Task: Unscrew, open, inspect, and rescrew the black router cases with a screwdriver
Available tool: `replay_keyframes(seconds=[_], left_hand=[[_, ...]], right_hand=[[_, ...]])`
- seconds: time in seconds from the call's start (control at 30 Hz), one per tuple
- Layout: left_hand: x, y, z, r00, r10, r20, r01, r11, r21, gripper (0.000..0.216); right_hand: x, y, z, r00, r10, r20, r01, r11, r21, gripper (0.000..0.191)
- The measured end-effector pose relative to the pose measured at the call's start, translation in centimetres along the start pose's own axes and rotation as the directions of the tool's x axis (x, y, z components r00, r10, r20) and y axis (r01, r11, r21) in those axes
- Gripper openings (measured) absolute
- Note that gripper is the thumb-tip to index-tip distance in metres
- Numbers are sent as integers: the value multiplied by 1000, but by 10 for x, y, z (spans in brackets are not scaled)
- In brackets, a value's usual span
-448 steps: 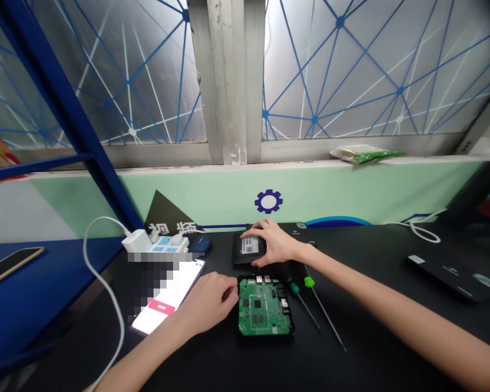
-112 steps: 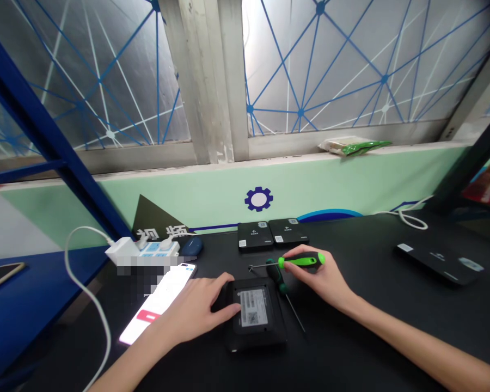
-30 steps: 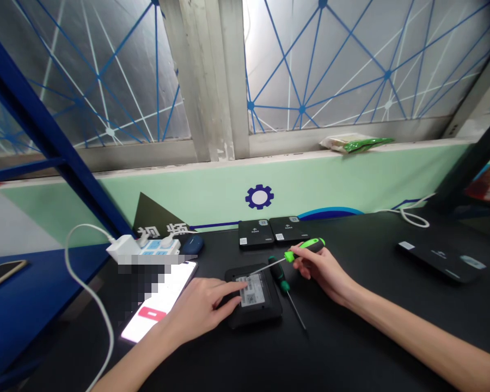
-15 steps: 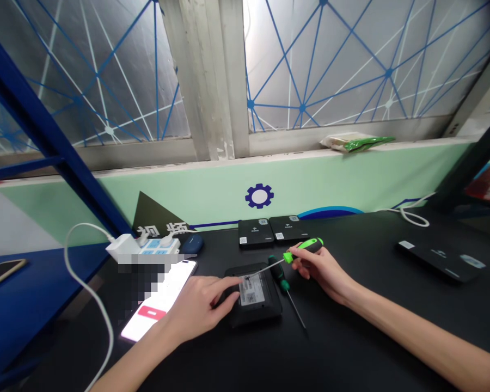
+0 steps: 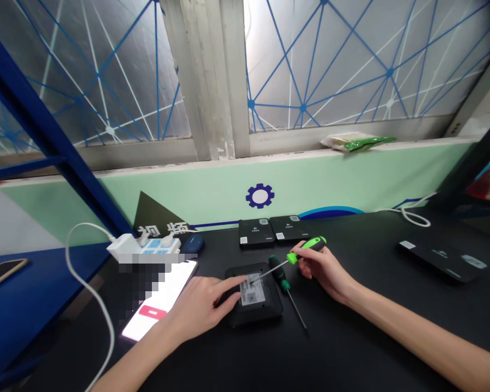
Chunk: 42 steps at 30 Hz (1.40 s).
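A small black box (image 5: 256, 300) with a white label lies bottom side up on the black table (image 5: 351, 337). My left hand (image 5: 202, 305) rests on its left side, index finger stretched onto the label, the other fingers curled. My right hand (image 5: 324, 269) is closed on a screwdriver with a light green handle (image 5: 308, 249). Its thin shaft slants down and left, with the tip on the box near the label and my left fingertip. A second screwdriver with a dark green handle (image 5: 280, 273) lies on the table just right of the box.
Two more black boxes (image 5: 273, 231) sit at the back by the wall. A lit phone (image 5: 159, 305) lies to the left, behind it a white power strip (image 5: 145, 247) with cable and a dark mouse (image 5: 193, 244). A flat black device (image 5: 441, 260) lies far right.
The screwdriver tip has stayed on the box while my right hand shifted slightly; my left index finger has slid a little along the label. Earlier the box lay open, showing a green circuit board.
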<state>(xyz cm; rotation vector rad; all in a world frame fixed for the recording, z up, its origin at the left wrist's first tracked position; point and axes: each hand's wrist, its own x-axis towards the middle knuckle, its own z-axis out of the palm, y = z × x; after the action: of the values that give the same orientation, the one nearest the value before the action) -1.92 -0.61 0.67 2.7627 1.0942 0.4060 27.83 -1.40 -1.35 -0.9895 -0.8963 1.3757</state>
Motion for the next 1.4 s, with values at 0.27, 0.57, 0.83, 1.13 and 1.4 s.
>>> replay_keyframes(seconds=[0.27,0.57,0.83,1.13,1.4], left_hand=[[4,0,0,946,-280,-163,288,957,24,25],[5,0,6,945,-323,-46,323,946,-8,39],[6,2,4,947,-321,6,321,947,4,31],[7,-1,5,951,-307,30,306,952,24,33],[7,-2,5,954,-298,41,297,955,17,33]], right_hand=[[2,0,-1,1000,-7,-10,7,999,45,25],[1,2,3,1000,16,16,-16,1000,22,35],[-4,3,7,997,42,70,-44,999,29,34],[-3,9,7,993,78,91,-82,996,44,32],[-3,10,6,991,80,104,-84,996,36,32]])
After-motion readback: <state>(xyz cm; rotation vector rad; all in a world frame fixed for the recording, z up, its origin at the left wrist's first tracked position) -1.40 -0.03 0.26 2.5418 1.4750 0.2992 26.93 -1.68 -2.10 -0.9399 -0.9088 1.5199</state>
